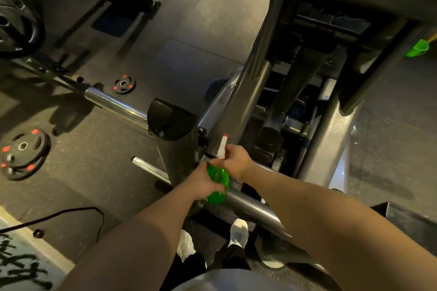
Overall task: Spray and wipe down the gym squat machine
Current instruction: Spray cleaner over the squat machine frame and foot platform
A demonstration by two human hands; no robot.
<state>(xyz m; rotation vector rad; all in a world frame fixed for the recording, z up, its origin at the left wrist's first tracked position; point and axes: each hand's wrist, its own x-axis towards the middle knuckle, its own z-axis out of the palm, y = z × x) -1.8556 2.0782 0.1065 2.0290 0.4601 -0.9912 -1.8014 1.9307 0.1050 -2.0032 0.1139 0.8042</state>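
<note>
Gym floor (pixel 106 172), grey squat machine (pixel 248 92) before me.
My left hand (pixel 205 182) grips the green spray bottle (pixel 218 183); my right hand (pixel 237 159) clasps its white nozzle (pixel 222 149).

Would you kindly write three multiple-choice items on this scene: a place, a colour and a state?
1. Where is the spray bottle?
A. on the floor
B. held in both hands
C. on a weight plate
2. What colour is its body?
A. blue
B. green
C. red
3. What is the left hand doing?
A. gripping the bottle's body
B. resting on the machine
C. hanging idle
Answers: 1B, left hand on the body, right hand at its top; 2B, translucent green; 3A, fingers wrap the bottle.
</note>
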